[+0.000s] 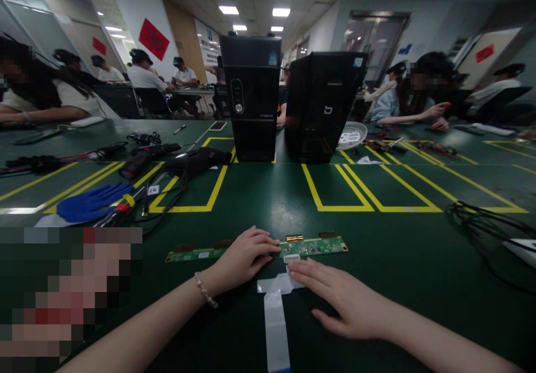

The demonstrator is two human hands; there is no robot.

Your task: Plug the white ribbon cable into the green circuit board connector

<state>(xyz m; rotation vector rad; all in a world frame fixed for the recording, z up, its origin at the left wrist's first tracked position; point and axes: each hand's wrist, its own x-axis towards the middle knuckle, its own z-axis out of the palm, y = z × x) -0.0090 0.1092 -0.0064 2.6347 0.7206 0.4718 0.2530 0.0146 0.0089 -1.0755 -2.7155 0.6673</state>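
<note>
A long narrow green circuit board lies flat on the dark green table in front of me. My left hand rests on the board's middle, fingers curled down and pressing it. A flat white ribbon cable runs from the near edge of the table up to a connector on the board's near edge. My right hand lies flat beside the cable, fingers stretched out, with the fingertips on the cable's end at the connector.
Two black computer tower cases stand upright behind the board. At left lie a blue glove, a black power screwdriver and cables. Black wires lie at right. Yellow lines mark the table. Other people sit around.
</note>
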